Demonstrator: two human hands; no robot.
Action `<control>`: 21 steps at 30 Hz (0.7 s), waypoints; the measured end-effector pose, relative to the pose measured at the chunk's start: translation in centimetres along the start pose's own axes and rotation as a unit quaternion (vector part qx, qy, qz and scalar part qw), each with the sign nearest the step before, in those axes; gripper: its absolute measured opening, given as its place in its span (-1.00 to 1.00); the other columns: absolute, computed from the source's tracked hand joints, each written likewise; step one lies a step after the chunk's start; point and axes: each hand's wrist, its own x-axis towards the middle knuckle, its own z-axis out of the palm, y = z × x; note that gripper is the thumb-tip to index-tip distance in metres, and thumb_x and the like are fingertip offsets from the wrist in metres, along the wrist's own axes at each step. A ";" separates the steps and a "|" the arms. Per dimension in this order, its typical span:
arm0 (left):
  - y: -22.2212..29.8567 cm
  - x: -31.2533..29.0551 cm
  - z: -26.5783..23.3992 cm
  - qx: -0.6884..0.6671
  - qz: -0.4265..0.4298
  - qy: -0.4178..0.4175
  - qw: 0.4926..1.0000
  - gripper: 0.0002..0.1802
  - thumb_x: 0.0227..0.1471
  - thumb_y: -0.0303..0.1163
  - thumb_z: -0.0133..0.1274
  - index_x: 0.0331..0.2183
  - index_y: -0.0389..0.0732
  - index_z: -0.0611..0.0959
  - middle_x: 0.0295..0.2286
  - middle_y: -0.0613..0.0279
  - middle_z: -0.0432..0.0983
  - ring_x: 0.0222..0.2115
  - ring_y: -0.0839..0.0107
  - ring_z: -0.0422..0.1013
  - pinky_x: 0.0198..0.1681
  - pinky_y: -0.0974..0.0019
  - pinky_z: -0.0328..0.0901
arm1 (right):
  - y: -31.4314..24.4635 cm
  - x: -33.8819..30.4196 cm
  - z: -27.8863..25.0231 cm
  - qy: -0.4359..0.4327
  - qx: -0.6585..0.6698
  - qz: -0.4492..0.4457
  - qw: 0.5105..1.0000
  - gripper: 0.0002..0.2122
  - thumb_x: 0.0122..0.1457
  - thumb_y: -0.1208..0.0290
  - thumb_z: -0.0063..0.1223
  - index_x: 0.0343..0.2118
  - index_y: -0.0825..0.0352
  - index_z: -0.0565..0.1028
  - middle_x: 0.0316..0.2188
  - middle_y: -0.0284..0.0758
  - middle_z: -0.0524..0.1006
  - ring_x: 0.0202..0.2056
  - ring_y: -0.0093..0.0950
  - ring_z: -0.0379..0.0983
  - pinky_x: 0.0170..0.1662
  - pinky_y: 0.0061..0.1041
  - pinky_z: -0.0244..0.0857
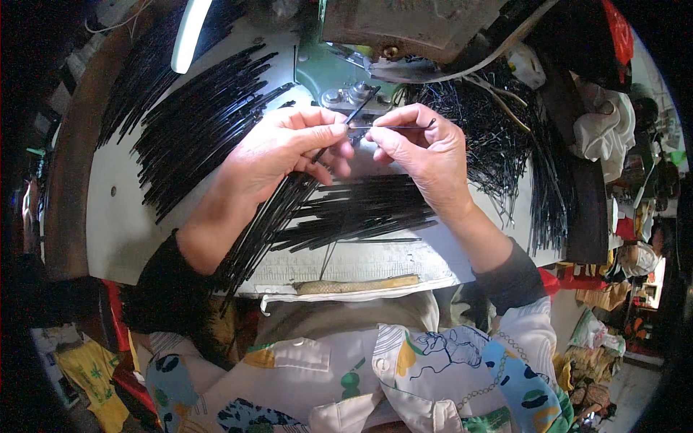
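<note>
My left hand point(278, 144) pinches a narrow black strip point(362, 105) between thumb and forefinger, and the strip slants up to the right and down under the fingers. In my right hand point(427, 151), thumb and fingers are closed on a thin dark rod point(397, 128) with a small dark end by the forefinger. It runs level across the gap to my left fingertips, where it meets the strip. Whether its tip is inside the strip, I cannot make out. Right below my hands lies a loose bundle of black strips point(361, 213) on the pale tabletop point(115, 216).
Behind my hands stands a sewing machine with a green bed point(314, 68). Many more black strips point(202, 123) lie at left, and a tangled black heap point(491, 137) sits at right. A white lamp point(191, 36) hangs at upper left. A ruler-marked strip point(346, 267) edges the table's front.
</note>
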 end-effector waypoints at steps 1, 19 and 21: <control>0.0 -0.1 -0.1 0.016 0.001 0.002 1.000 -0.81 0.04 -0.29 -0.03 -0.38 -0.22 0.51 -0.50 0.26 0.47 -0.50 0.49 0.43 -0.47 0.47 0.33 | -0.1 0.0 -0.1 -0.010 0.014 0.028 0.999 -0.93 -0.02 0.55 0.10 -0.45 0.38 0.48 -0.56 -0.41 0.49 -0.55 -0.71 0.39 -0.47 -0.74 0.32; 0.5 -0.9 0.1 0.070 0.019 0.055 0.996 -0.78 0.02 -0.31 -0.02 -0.35 -0.28 0.50 -0.51 0.20 0.46 -0.51 0.44 0.45 -0.51 0.48 0.32 | -1.2 -0.4 -0.2 -0.166 -0.184 0.111 0.962 -0.82 0.05 0.50 -0.08 -0.29 0.43 0.48 -0.69 -0.37 0.47 -0.72 -0.68 0.32 -0.65 -0.67 0.20; 0.2 -0.7 0.1 0.066 0.026 0.060 0.996 -0.78 0.02 -0.29 -0.02 -0.34 -0.24 0.49 -0.53 0.25 0.45 -0.54 0.47 0.43 -0.55 0.50 0.31 | -1.0 -0.4 -0.6 -0.157 -0.161 0.122 0.967 -0.81 0.06 0.50 -0.08 -0.27 0.42 0.47 -0.69 -0.37 0.47 -0.75 -0.69 0.30 -0.67 -0.67 0.17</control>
